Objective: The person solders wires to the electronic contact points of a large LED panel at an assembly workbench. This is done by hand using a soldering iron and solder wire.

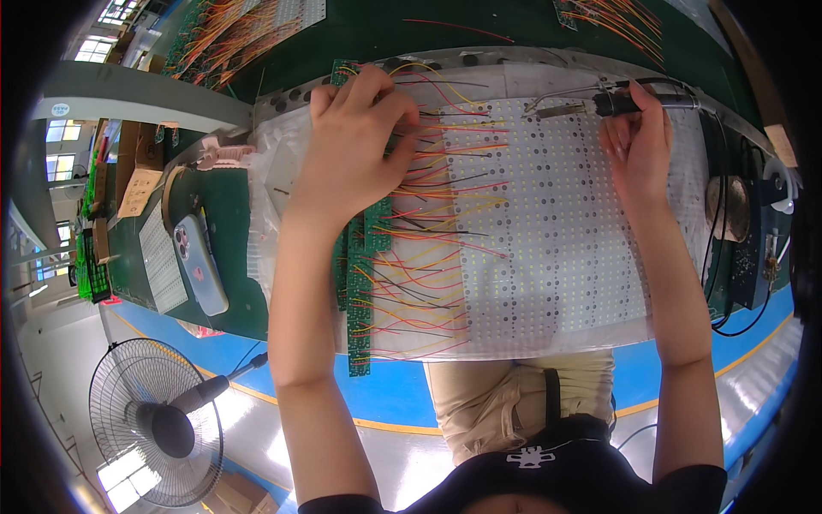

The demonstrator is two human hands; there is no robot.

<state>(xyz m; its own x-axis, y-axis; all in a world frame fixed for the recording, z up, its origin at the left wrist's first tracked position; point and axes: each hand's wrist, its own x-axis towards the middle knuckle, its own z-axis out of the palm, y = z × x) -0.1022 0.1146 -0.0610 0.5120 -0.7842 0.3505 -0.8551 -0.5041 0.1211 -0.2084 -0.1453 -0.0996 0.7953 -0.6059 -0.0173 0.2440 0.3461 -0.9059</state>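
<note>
My left hand (364, 154) bends over the upper end of narrow green circuit boards (360, 291). Its fingers are curled and the thumb and forefinger come close together; what they pinch, if anything, is hidden. Red, yellow, orange and black wires (419, 283) run from the boards to the right, their ends lying over a white panel (556, 231) dotted with rows of small spots. In my right hand (638, 146) is a black-handled soldering iron (612, 104), held above the panel's upper right with its metal tip pointing left. A thin tube runs along the iron.
Bundles of wired boards (244, 38) lie at the far left, with more orange wires (616, 26) at the far right. A phone (201, 265) rests on the green table at left. A dark box (745, 265) with cables stands at right. A fan (158, 424) stands lower left.
</note>
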